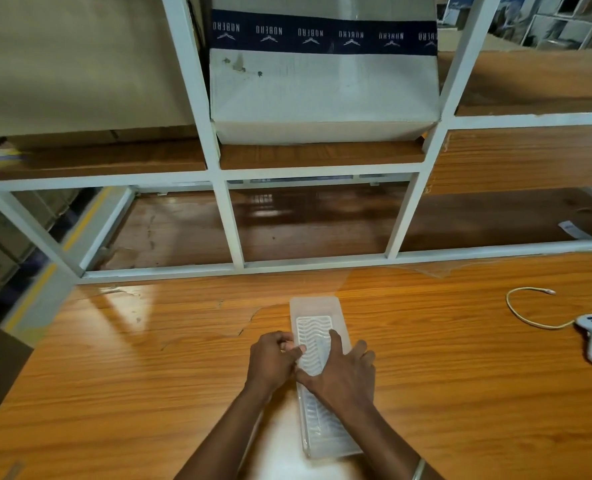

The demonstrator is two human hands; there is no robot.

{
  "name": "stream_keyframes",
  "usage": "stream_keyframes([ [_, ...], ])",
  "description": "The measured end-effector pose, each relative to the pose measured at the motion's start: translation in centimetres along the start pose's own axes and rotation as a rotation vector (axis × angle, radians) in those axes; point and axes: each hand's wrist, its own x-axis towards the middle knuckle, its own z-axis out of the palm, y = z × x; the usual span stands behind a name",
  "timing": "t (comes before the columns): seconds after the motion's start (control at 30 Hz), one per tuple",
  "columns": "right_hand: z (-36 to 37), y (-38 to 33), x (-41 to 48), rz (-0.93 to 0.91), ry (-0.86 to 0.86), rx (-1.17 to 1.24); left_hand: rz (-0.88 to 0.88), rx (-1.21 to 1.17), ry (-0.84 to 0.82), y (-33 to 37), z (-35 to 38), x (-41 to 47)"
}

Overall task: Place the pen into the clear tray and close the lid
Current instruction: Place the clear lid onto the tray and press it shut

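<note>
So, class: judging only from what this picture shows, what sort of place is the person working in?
Probably a storeroom or warehouse workbench. A white metal shelving frame stands behind the wooden table, a taped cardboard box sits on a shelf, and yellow floor lines run alongside.

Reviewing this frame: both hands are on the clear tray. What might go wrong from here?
1. The right hand lies flat across the clear tray, hiding its middle; no pen is discernible, so the lid might close without it.
2. The left hand pinches at the tray's left edge; pressing one side only could leave the lid unevenly seated.
3. The tray's near end sits close to the table edge, so a push could slide it off.
</note>
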Motion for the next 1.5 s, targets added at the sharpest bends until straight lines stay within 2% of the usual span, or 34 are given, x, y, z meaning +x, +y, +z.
stream_keyframes([
  [0.27,0.8,1.6,0.4,-0.040,0.011,0.041,0.033,0.095,0.023,-1.4,0.2,0.4],
  [0.43,0.3,4.5,3.1,-0.088,-0.037,0.377,0.038,0.008,-0.005,-1.6,0.2,-0.3],
  [0.5,0.2,5.6,4.1,-0.049,-0.067,0.524,0.000,-0.019,-0.020,-1.9,0.4,-0.7],
  [0.6,0.5,6.6,5.0,0.006,-0.107,0.655,-0.095,0.051,-0.176,-2.7,0.1,-1.4],
  [0.73,1.2,7.2,5.9,0.049,-0.168,0.718,-0.313,-0.064,-0.565,-4.2,-0.7,-2.9],
  [0.8,1.8,7.5,6.4,0.051,-0.180,0.734,-0.321,-0.115,-0.656,-4.8,-0.9,-3.5],
  [0.9,2.5,8.1,7.0,0.067,-0.208,0.778,-0.234,-0.163,-0.702,-5.1,-1.1,-3.9],
  [1.0,2.7,8.6,7.1,0.071,-0.233,0.829,-0.152,-0.172,-0.689,-5.4,-1.3,-4.4],
  [1.1,2.2,8.7,6.8,0.060,-0.273,0.861,-0.141,-0.163,-0.688,-5.4,-1.6,-4.7],
  [1.23,1.4,8.2,7.2,0.061,-0.331,0.859,-0.156,-0.018,-0.654,-3.0,-2.1,-3.2],
  [1.3,0.8,7.6,8.0,0.076,-0.364,0.871,-0.128,0.015,-0.495,-1.7,-2.0,-1.1],
  [1.4,0.0,6.1,9.1,0.084,-0.323,0.905,-0.117,-0.039,-0.158,-0.5,-1.2,2.5],
  [1.5,0.6,5.2,10.3,0.104,-0.213,0.926,-0.117,-0.151,-0.008,0.2,-0.2,4.8],
])
